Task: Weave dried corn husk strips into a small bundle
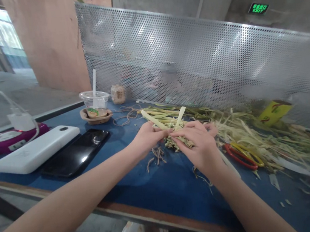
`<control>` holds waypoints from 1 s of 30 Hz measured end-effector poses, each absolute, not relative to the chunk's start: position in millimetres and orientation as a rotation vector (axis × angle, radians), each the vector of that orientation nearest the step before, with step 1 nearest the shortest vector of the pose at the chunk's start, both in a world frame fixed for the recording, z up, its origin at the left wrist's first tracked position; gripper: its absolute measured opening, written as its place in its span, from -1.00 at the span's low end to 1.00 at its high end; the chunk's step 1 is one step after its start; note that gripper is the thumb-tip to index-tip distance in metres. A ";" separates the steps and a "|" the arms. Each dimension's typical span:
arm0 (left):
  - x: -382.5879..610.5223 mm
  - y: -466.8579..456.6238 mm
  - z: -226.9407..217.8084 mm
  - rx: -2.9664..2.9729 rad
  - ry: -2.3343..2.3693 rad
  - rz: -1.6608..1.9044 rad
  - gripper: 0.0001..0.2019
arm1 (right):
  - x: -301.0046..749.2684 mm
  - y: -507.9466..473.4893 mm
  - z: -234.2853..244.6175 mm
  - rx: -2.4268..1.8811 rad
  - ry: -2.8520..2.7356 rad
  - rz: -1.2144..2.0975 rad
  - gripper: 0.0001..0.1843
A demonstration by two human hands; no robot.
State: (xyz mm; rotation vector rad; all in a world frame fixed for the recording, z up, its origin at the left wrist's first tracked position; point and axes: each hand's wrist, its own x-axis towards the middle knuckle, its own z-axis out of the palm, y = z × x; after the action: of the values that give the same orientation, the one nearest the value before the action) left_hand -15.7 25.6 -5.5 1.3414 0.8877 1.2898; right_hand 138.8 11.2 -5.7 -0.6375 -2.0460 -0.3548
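My left hand and my right hand meet over the table, fingertips almost touching. Between them is a woven-looking piece of pale green dried leaf strips, partly hidden by my fingers. Two flat strip ends stick up from it: a long leaf strip slants to the left, and a short leaf strip points up on the right. Both hands are closed, pinching the strips near where they cross. Below my left hand lie some thin brown cords. Red-and-yellow-handled scissors rest just right of my right hand.
Loose leaf strips cover the right of the blue table. On the left are a black phone, a white power bank and a purple power strip. A plastic cup stands before the perforated metal screen.
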 end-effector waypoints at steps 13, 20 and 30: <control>-16.6 27.3 -8.7 1.359 0.998 1.327 -0.63 | 139.1 8.4 -9.6 -0.780 -2.175 -0.669 -0.89; -17.0 25.5 -10.1 1.382 1.042 1.324 -0.57 | 139.3 -1.3 0.9 -0.644 -2.320 -1.077 -0.73; -18.5 26.9 -9.6 1.396 1.018 1.338 -0.60 | 146.4 6.6 0.5 -0.586 -2.387 -0.951 -0.83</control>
State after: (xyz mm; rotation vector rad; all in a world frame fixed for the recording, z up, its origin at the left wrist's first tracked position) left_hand -18.5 26.9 -9.6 1.3957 1.0184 1.3378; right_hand 146.4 6.6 0.5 -0.5862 -2.3865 -0.9505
